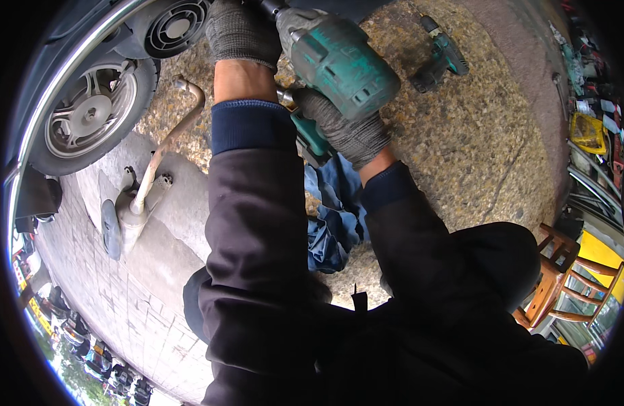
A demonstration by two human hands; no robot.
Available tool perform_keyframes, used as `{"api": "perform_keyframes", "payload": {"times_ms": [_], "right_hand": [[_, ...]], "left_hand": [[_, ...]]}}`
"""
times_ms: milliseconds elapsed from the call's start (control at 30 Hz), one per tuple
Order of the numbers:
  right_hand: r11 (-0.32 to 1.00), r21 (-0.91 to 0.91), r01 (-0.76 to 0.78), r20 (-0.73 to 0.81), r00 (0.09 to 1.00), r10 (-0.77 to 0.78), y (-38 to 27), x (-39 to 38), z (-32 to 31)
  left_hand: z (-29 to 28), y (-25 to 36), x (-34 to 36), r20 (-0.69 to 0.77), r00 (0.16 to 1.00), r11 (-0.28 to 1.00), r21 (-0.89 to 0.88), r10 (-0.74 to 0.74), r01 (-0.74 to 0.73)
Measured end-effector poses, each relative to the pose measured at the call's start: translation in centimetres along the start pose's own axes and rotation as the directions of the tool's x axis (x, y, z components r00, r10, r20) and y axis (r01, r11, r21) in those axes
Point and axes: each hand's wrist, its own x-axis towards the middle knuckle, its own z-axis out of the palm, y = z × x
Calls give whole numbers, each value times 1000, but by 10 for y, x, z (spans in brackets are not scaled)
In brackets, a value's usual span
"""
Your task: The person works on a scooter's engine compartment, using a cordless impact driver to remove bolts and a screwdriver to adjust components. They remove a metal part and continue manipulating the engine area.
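My left hand (241,37), in a grey knitted glove, reaches to the top edge by the nose of a worn teal impact wrench (336,57); its fingers are mostly hidden. My gloved right hand (342,128) is closed on the wrench's handle, below the motor housing. The wrench's socket end points up toward the vehicle's dark underside (132,17), which has a round slotted cover (176,27). A silver-spoked wheel (92,115) is at upper left. Under my arms, crumpled blue cloth (325,240) lies on the ground.
A second teal power tool (437,61) lies on the speckled concrete to the right. A bent exhaust pipe with silencer (136,213) lies left of my left forearm. A wooden chair (566,277), a yellow crate (586,132) and piled parts line the right edge. Parked scooters (82,338) show at lower left.
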Motion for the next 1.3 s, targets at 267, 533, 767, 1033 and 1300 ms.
{"api": "perform_keyframes", "payload": {"times_ms": [267,533,767,1033,1300], "right_hand": [[991,-72,114,-61,991,-119,-8,6,11],[999,41,29,-59,998,-26,-25,6,10],[969,-247,32,-80,995,-53,-17,0,12],[964,-191,184,-114,972,-207,2,-15,4],[639,573,-512,211,847,489,23,-65,-15]], "left_hand": [[-36,5,25,-118,992,990,143,37,-20],[-23,-3,5,48,998,999,-32,34,-33],[20,14,-17,100,986,973,-175,-135,151],[4,3,-13,189,972,963,-202,-138,176],[-48,-37,0,-519,849,931,248,-105,266]]}}
